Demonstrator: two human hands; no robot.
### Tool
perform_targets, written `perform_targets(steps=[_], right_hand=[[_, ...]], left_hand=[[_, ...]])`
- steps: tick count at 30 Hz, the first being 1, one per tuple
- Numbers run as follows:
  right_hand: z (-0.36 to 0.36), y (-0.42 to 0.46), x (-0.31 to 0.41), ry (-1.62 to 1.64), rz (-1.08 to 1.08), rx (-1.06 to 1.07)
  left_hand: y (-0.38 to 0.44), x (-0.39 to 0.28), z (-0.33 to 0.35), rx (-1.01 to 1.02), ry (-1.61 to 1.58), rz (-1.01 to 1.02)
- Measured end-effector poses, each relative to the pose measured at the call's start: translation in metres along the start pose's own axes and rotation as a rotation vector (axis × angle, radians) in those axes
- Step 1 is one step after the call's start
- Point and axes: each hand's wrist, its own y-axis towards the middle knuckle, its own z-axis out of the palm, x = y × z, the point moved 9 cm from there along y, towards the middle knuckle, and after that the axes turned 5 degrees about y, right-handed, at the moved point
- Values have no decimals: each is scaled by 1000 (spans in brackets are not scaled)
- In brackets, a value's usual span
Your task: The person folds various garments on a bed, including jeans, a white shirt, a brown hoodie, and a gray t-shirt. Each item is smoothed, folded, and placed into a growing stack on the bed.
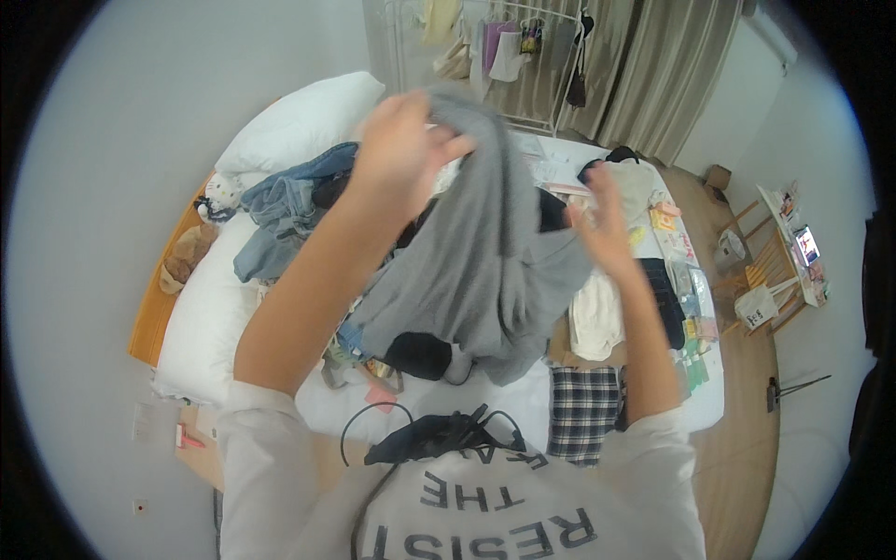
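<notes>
A large grey garment (476,280) hangs in loose folds over the bed, its upper part raised. My left hand (406,150) grips it near the top, blurred by motion. To the right, my right hand (603,224) has its thumb and fingers apart beside the garment's edge; no cloth shows between them. Below the grey cloth lies a black piece (418,355), partly covered. Blue denim clothes (283,210) are heaped to the left of my left forearm. Under my right forearm are folded white cloth (596,318) and a folded black-and-white plaid cloth (584,409).
White pillows (301,122) and plush toys (222,192) line the bed's left side. Dark folded denim (661,297) and small packets (693,329) lie along its right edge. Beyond stand a clothes rack (553,119), a wooden chair (770,269) and a desk (787,224).
</notes>
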Motion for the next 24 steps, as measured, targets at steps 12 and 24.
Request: perform_targets(steps=[12, 24], right_hand=[[64, -75, 39, -105, 40, -210], [15, -41, 4, -49, 231, 244]], left_hand=[[-28, -99, 106, -128, 691, 1225], [37, -27, -72, -198, 1261, 808]])
